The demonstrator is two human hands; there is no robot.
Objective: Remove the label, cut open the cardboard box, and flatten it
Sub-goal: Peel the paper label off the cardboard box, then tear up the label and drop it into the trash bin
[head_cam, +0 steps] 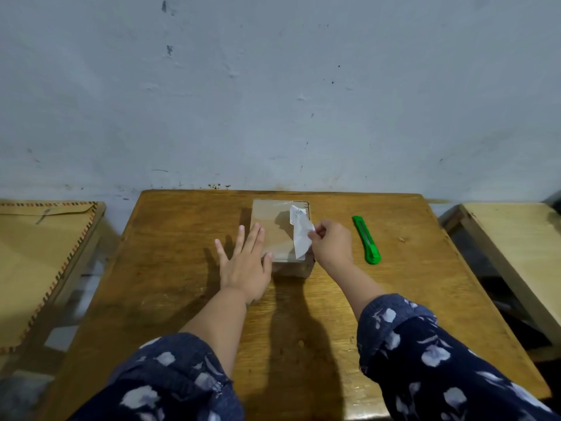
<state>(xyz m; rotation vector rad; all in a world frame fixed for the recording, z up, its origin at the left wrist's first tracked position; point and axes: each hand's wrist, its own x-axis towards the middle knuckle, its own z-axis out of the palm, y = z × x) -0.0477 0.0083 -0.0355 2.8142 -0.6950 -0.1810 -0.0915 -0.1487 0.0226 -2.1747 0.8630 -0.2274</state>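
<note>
A small brown cardboard box (273,226) sealed with clear tape sits near the far middle of the wooden table (170,287). My left hand (244,262) lies flat with fingers spread, pressing on the box's near left corner. My right hand (331,243) pinches a white paper label (300,235), which is peeled up and curls above the box's right side. A green utility knife (365,240) lies on the table to the right of my right hand, apart from it.
A grey wall rises just behind the table. A side table with a large brown envelope (39,262) stands at the left. Another pale wooden table (516,247) stands at the right, with a gap between.
</note>
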